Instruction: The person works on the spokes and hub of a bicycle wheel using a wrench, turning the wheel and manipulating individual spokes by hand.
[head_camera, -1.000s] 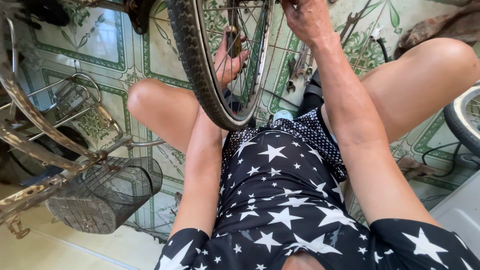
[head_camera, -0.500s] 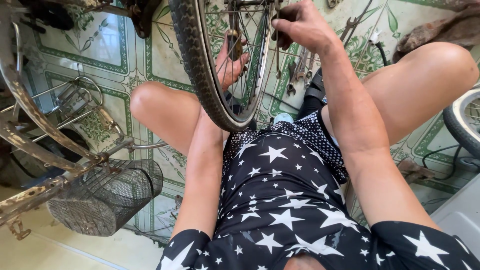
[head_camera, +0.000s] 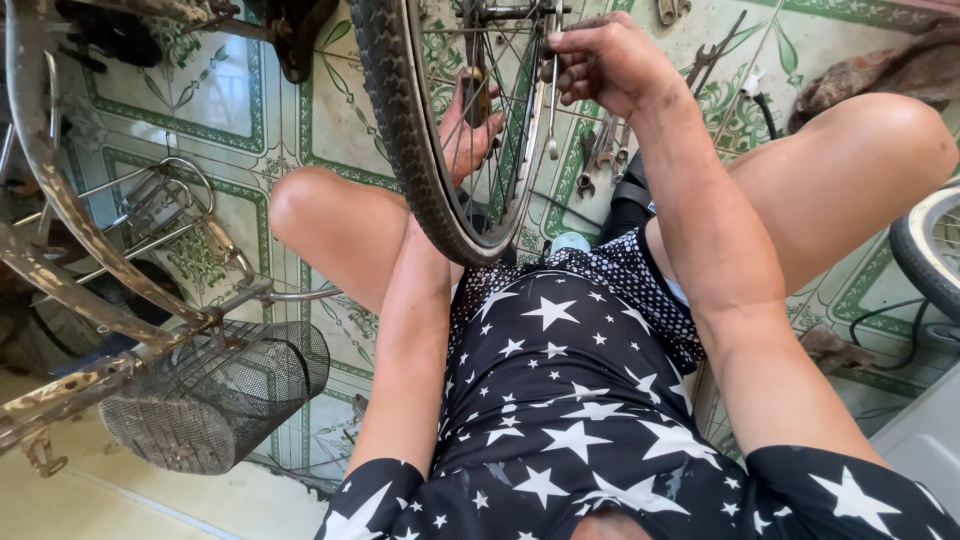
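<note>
Moved: right hand (head_camera: 610, 62) lowered from hub toward spokes.
Left hand (head_camera: 470, 130): fingers clamped on tool behind wheel (head_camera: 420, 150).
Right fingers: pinched on spoke.
Handling: wheel stiff, spokes thin; rim grip judged best.

Head-worn view, steeply downward, seemingly close.

The bicycle wheel (head_camera: 420, 130) is cut off by the top edge, so only its lower arc and part of the hub show. The left hand (head_camera: 470, 125) sits behind the spokes and tyre, which hide most of the palm and whatever it grips. The right hand (head_camera: 605, 65) curls around a thin metal tool (head_camera: 552, 110) whose upper end is hidden by the fingers. A rusty bicycle frame (head_camera: 60, 220) runs off the left edge. A second tyre (head_camera: 925, 260) is cropped at the right.
</note>
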